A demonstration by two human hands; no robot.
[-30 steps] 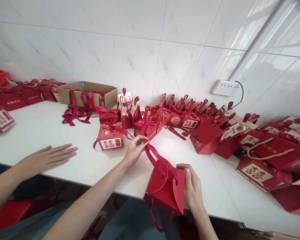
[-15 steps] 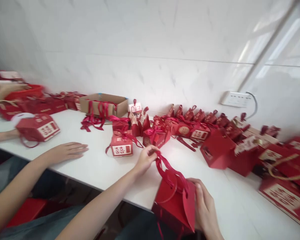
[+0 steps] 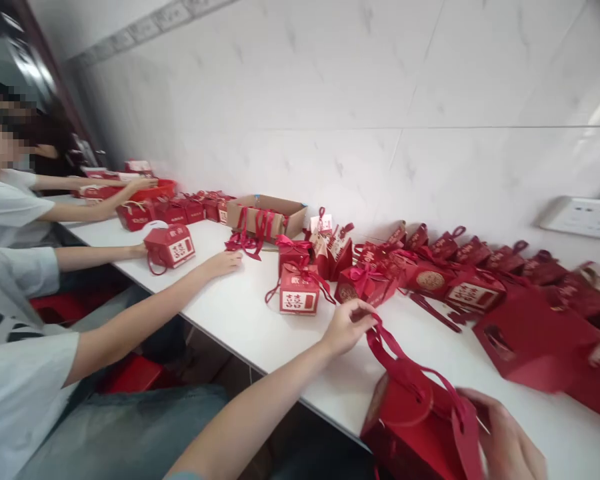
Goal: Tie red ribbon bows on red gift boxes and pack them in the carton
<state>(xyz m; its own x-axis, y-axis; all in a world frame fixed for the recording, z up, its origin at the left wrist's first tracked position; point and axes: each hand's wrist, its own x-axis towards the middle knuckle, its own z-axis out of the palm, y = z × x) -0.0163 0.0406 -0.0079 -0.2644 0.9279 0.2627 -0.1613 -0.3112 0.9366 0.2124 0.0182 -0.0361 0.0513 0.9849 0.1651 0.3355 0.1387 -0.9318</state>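
Observation:
In the head view, a red gift box (image 3: 430, 433) with rounded flaps is at the table's front edge. A dark red ribbon (image 3: 393, 357) runs through holes in its flaps and loops up. My left hand (image 3: 349, 327) is closed, pinching the ribbon's loop between thumb and fingers. At the box's right side, my right hand (image 3: 507, 433) grips the box by its side flap; part of the fingers is hidden behind it. Just beyond my left hand stands a finished-looking box with a bow (image 3: 299, 293), marked with a pale double-happiness label.
A co-worker's hand (image 3: 223, 265) reaches over the table (image 3: 230, 310), near ribbons draped from a cardboard carton (image 3: 295, 207). Another box (image 3: 173, 245) stands by that person's other hand. Rows of red boxes (image 3: 480, 250) line the wall at right. Further left is a red basket (image 3: 163, 190).
The view has swung left, bringing co-workers into sight. The neighbour's nearer hand has moved toward the ribbons by the carton. Both my hands keep their hold on the ribbon and box.

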